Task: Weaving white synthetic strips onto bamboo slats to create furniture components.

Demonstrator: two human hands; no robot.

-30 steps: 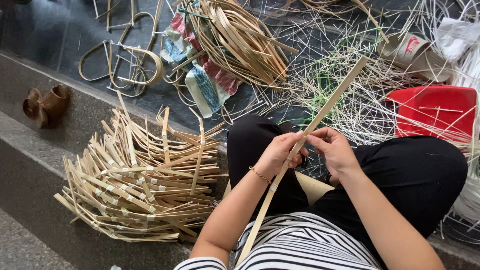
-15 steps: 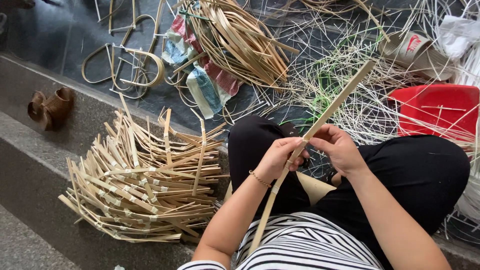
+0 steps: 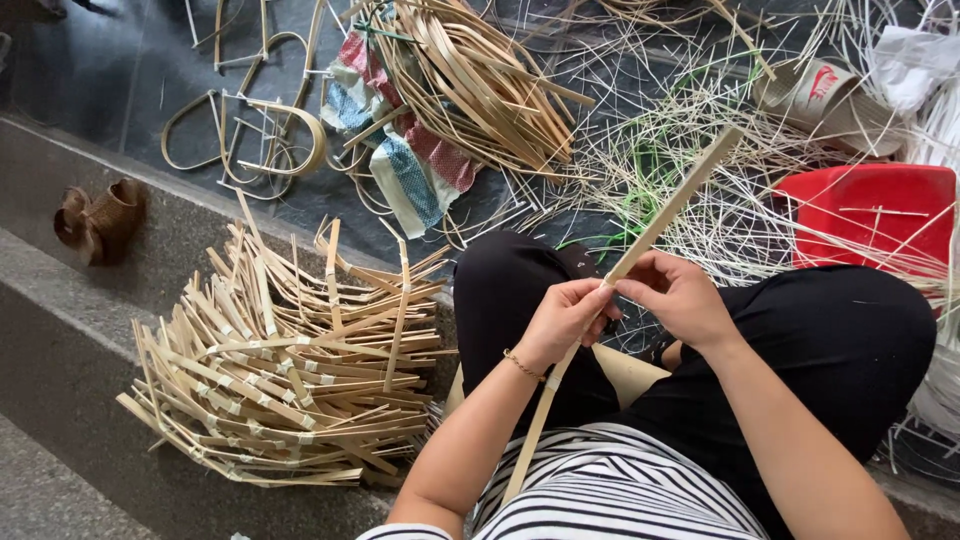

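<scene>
A long flat bamboo strip [image 3: 655, 225] runs on a slant from the lower middle of the view, past the striped shirt [image 3: 610, 495], up to the upper right above the person's lap. Both hands hold it near its middle. The left hand [image 3: 565, 320] has its grip closed around the strip, fingers curled over it from the left, a thin bracelet [image 3: 522, 366] on the wrist. The right hand [image 3: 680, 295] pinches the strip just above the left, thumb and fingertips pressed on it, so the two hands almost touch.

The person sits with knees apart in black trousers [image 3: 840, 350], and the strip crosses between the legs.

To the left, on a grey stone step [image 3: 60, 340], lies a heap of short bamboo pieces [image 3: 290, 370] joined in bundles, stacked loosely and fanned outward. Farther left on the step sits a small brown woven object [image 3: 100, 218].

Above the knees, the dark floor is littered with thin pale slivers [image 3: 700, 170], a few of them green. A bundle of longer curved bamboo strips [image 3: 480, 85] lies on a patterned cloth [image 3: 410, 165], with bent bamboo loops [image 3: 250, 130] to its left. A red plastic stool [image 3: 870, 215] stands at the right, a sandal [image 3: 820, 90] beyond it.
</scene>
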